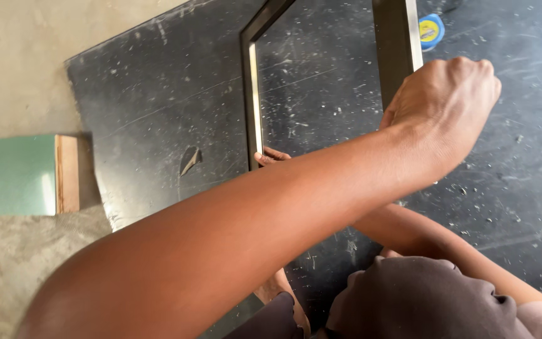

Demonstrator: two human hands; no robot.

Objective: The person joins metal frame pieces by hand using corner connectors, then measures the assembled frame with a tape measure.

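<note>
Dark metal frame [255, 94] lies flat on scuffed black board [158, 107], w/ shavings all over. Left hand [453, 107], arm crossed over, is closed in a fist on the frame's wide rail [396, 44]. Right hand [270, 157] mostly hidden under that arm; fingertips touch the thin rail's end, grip can't tell. Looks like steadying/aligning step; next move needs firm hold at both rails. Blue-yellow tape measure [431, 29] sits beyond, green-faced panel [14, 174] off the board's side. Crossed forearm blocks the view.

A workshop: scratched, shaving-strewn black worktop [158, 113], metal frame [253, 81], tape measure [431, 30], board offcut [20, 174].
</note>
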